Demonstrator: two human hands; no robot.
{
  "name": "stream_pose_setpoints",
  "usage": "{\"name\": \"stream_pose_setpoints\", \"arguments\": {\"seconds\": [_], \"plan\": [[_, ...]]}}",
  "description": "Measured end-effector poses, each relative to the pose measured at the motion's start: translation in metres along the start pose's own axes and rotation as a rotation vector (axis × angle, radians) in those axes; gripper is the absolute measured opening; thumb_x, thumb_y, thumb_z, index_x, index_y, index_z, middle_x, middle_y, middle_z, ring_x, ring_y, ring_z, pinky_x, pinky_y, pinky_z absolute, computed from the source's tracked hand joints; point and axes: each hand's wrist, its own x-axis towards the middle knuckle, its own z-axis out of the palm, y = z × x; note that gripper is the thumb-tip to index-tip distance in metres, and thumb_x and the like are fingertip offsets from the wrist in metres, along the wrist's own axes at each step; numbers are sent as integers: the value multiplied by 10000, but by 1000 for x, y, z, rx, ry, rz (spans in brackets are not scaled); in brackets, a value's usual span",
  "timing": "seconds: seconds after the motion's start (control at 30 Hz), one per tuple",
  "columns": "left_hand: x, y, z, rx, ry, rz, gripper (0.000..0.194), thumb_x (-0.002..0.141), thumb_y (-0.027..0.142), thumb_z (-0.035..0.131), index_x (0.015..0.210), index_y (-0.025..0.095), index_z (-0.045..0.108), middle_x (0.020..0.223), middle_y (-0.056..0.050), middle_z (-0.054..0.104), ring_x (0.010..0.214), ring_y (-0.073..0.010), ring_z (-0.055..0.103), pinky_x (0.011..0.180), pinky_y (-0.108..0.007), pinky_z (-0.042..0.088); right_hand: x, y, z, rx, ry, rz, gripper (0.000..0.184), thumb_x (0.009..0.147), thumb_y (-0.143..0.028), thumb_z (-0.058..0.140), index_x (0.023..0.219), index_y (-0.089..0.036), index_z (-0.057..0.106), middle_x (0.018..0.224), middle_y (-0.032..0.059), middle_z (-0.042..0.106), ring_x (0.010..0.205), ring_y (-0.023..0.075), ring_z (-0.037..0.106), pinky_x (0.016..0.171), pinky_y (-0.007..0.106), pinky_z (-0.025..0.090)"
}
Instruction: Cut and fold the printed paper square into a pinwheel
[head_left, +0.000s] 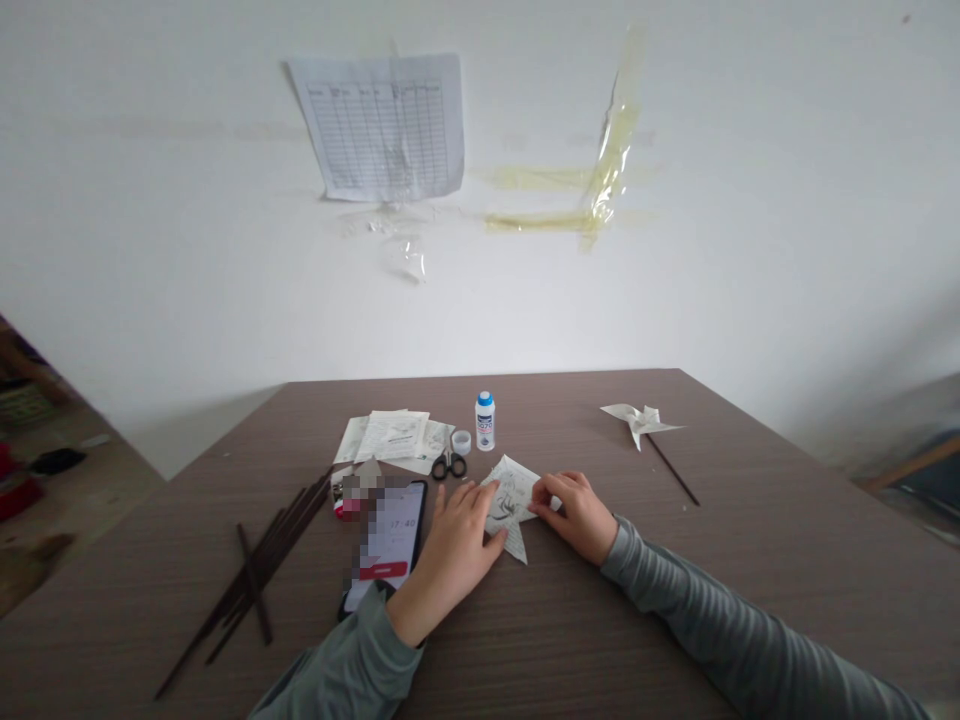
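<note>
A folded piece of printed white paper (513,498) lies on the brown table (750,540) in front of me. My left hand (454,545) rests flat on the paper's left part, fingers stretched out. My right hand (576,512) has its fingers curled and pinches the paper's right edge. Black-handled scissors (449,463) lie just beyond the paper, and a small white glue bottle with a blue cap (485,421) stands behind them.
A phone (390,545) lies left of my left hand. Several thin dark sticks (255,575) lie at the left. Loose printed sheets (390,437) sit behind the scissors. A finished paper pinwheel on a stick (641,420) lies at the right. A chart (382,125) hangs on the wall.
</note>
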Motion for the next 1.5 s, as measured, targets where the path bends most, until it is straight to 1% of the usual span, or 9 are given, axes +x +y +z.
{"name": "stream_pose_setpoints", "arguments": {"seconds": [0.17,0.3,0.43,0.6,0.8,0.93,1.03,1.2,1.5], "plan": [[0,-2,3,-9,18,21,690,1102,261,817,1779,382,767,1809,-116,838,1787,-516,688,1603,-772,396,0,-4,-4,-36,-54,27,177,1184,-421,815,1123,-415,981,1012,99,958,1035,411,963,1300,665,684],[1,-3,10,10,36,39,670,1091,214,812,1744,367,815,1778,-110,859,1766,-520,704,1593,-796,404,-1,-1,-2,-89,-44,7,202,1202,-423,812,1137,-425,1003,1016,92,963,1023,390,953,1286,640,680],[3,-8,21,81,91,72,650,1069,182,834,1681,398,873,1718,-78,894,1701,-483,769,1546,-799,496,-5,5,3,-165,9,-62,263,1250,-410,765,1165,-434,1013,1029,67,974,1018,348,947,1270,571,691],[5,-10,27,153,127,107,634,1079,167,803,1643,436,913,1697,-59,901,1653,-460,790,1509,-803,553,-6,6,6,-244,28,-87,244,1234,-368,802,1152,-428,1024,1027,51,976,1018,333,946,1267,536,690],[4,-6,25,163,111,79,541,1128,202,809,1609,410,944,1702,-94,884,1653,-462,772,1514,-810,530,-7,7,6,-214,29,-75,290,1247,-341,764,1131,-398,1023,1021,56,972,1021,327,936,1316,560,655],[4,-4,25,168,138,80,493,1148,232,828,1553,477,968,1652,-62,902,1612,-457,783,1485,-809,557,-7,8,7,-194,25,-81,273,1240,-338,772,1130,-352,1021,1015,58,963,1018,318,917,1323,589,634],[4,-3,25,174,139,81,451,1158,262,844,1523,490,981,1642,-58,901,1608,-458,779,1477,-800,566,-8,10,8,-197,44,-87,266,1239,-331,777,1124,-351,1016,1009,48,956,1015,306,898,1319,595,622],[4,1,22,175,98,65,449,1187,275,814,1559,470,974,1695,-78,876,1648,-472,760,1494,-827,536,-8,13,10,-202,63,-107,228,1224,-309,817,1151,-384,1020,990,24,943,992,288,893,1283,571,620],[1,9,13,183,57,48,458,1211,271,821,1615,447,950,1744,-110,852,1688,-455,744,1504,-861,507,-8,10,7,-204,80,-142,280,1233,-326,783,1144,-376,1044,976,32,928,980,293,888,1243,551,621]]}}
